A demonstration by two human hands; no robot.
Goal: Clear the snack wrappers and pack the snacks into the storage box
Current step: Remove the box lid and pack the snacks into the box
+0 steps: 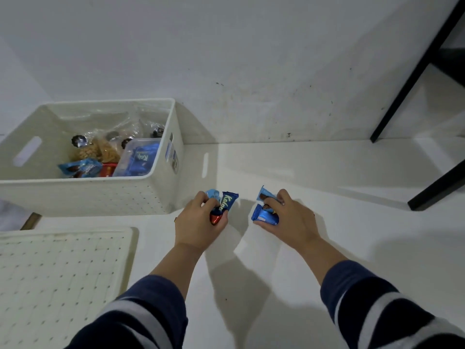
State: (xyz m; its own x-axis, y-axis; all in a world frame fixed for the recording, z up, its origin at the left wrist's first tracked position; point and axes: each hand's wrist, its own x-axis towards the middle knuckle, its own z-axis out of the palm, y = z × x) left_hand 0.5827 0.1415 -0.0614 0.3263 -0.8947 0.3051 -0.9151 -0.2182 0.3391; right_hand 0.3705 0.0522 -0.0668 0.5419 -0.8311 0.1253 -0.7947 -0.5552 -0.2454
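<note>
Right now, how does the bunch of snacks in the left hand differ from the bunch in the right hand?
The left hand grips a dark blue packet standing upright, plus a light blue one and a red-wrapped piece at the bottom. The right hand holds only blue packets, the lower one lying flatter near the floor. The left bunch sits closer to the white storage box. Both are small wrapped snacks clutched in closed fingers.

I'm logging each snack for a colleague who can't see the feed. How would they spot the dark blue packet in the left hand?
Start at the white storage box on the left; just past its near right corner is the left hand. The dark blue packet sticks up from the fingers, beside a lighter blue wrapper and a red one. It alone carries pale lettering along its length.
</note>
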